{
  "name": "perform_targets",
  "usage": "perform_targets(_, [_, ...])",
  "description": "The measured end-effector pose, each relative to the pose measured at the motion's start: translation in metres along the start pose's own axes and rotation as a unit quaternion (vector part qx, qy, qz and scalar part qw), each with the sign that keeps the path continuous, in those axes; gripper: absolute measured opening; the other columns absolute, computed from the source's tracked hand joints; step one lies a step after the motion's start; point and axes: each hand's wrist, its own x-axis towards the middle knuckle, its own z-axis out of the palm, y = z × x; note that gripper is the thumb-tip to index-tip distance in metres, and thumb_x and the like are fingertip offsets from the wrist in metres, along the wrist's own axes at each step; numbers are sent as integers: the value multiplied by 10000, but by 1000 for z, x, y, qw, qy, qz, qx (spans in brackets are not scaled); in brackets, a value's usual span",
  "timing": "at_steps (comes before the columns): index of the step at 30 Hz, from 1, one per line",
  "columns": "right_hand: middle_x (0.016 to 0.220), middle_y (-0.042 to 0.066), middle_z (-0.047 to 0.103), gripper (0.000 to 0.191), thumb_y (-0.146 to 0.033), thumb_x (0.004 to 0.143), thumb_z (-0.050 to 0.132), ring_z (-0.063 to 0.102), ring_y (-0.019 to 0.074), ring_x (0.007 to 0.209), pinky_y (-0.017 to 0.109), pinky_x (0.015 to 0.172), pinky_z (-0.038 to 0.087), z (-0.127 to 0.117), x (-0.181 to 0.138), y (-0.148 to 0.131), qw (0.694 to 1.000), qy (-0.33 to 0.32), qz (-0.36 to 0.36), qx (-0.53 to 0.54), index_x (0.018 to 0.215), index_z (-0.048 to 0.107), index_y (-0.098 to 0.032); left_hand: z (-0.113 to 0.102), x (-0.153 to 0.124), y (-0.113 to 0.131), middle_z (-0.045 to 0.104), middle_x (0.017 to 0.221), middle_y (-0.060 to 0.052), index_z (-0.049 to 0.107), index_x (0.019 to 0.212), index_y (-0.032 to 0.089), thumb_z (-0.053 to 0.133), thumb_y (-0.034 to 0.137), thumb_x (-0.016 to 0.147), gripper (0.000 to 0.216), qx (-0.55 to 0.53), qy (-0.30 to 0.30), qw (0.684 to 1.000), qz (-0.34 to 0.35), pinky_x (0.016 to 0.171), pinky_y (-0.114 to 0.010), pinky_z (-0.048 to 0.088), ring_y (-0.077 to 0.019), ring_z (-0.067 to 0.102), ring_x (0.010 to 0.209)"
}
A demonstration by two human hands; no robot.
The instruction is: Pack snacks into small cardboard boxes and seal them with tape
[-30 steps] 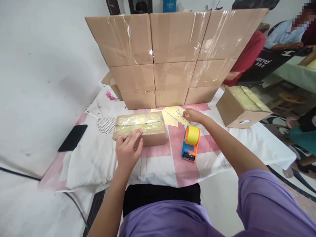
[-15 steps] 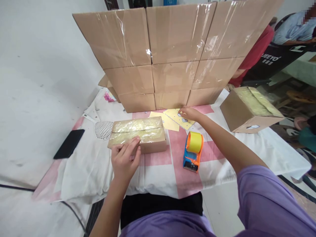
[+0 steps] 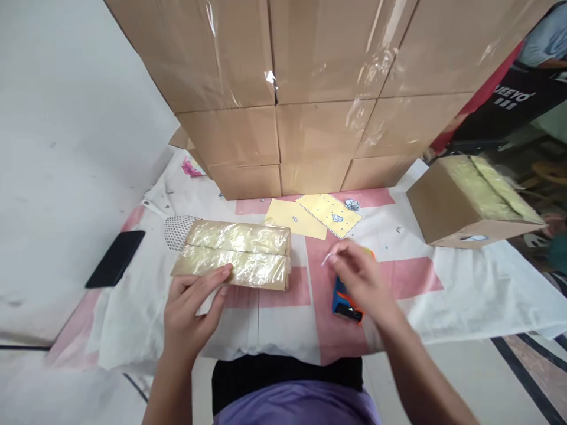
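Observation:
A small cardboard box (image 3: pixel 237 254), its top sealed with shiny tape, lies on the pink-and-white cloth (image 3: pixel 411 277). My left hand (image 3: pixel 190 310) grips its near edge, fingers curled on the front. My right hand (image 3: pixel 361 277) hovers above the orange and blue tape dispenser (image 3: pixel 345 304), thumb and finger pinched on a small white sticker (image 3: pixel 326 258). Two yellow sticker sheets (image 3: pixel 330 213) lie flat behind it, near the carton wall.
A wall of stacked brown cartons (image 3: pixel 310 88) rises at the back. Another taped box (image 3: pixel 469 203) sits at the right. A black phone (image 3: pixel 115 265) lies at the left, a white mesh object (image 3: pixel 175 231) beside the small box. A person sits far right.
My right hand has drawn back from the yellow sheet towards me with a small sticker. The small box has tilted up on its near edge. The camera has tipped down and closer.

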Motion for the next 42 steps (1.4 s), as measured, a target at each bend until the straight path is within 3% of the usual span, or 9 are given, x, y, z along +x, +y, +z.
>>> perform_targets(3, [830,20,610,150,-362,963,549,592,180,770,287,668,464,49,-29,20,995,8,74,62,876,544,-239,-2,0,-7,788,1132,-60,683,1303,275,705,23,850,519,3,4,1000,1,745,-369,471,-213,661,823])
perform_targets(7, [861,12,583,114,-314,964,498,578,182,812,298,725,451,84,-21,46,992,23,100,66,883,508,-234,2,1,-14,794,1113,-49,704,1283,291,722,25,832,524,-2,11,1000,-8,730,-371,460,-202,613,746])
perform_targets(22, [908,-1,580,37,-250,961,507,570,160,777,276,660,457,100,-7,53,992,53,87,77,983,536,-247,7,-9,-21,810,1011,-62,766,1182,259,753,77,812,412,-3,54,998,-23,747,-384,410,-212,596,731])
perform_targets(26, [948,21,610,98,-221,928,582,590,155,783,281,669,478,103,-17,50,989,126,54,50,1005,642,-231,7,-12,-20,808,1021,-58,764,1170,256,742,103,829,375,10,56,998,-34,772,-386,419,-219,617,769])
perform_targets(30, [982,40,633,314,-153,962,488,615,162,895,270,704,493,106,-30,50,994,67,26,76,1120,738,-258,11,-16,-20,808,1003,-53,777,1123,253,740,167,841,297,38,79,995,-52,840,-416,441,-241,637,850])
perform_targets(33, [1019,38,618,433,-121,955,472,607,158,919,271,740,503,109,-32,53,995,46,36,84,1273,708,-298,18,-15,-33,785,1118,-61,772,1126,241,709,289,871,267,38,234,964,-121,950,-457,464,-284,628,1079])
perform_targets(35, [1059,46,605,503,-100,946,457,606,158,945,281,781,513,112,-30,55,996,27,33,81,1358,658,-306,24,-12,-48,719,1284,-61,715,1233,239,665,404,890,383,-42,301,931,-201,1021,-460,462,-282,598,1213])
perform_targets(38, [1098,62,584,582,-70,918,447,601,164,969,293,809,525,118,-27,55,997,-11,28,72,1439,593,-286,31,-9,-70,623,1392,-70,572,1385,256,618,549,869,595,-217,254,886,-321,979,-408,502,-256,601,1216])
perform_targets(42, [1063,61,595,569,-87,925,440,601,169,940,300,823,531,116,-24,54,998,17,25,58,1450,579,-257,38,-9,-77,627,1291,-83,597,1291,231,603,587,841,574,-285,227,855,-370,843,-323,516,-230,613,1101])
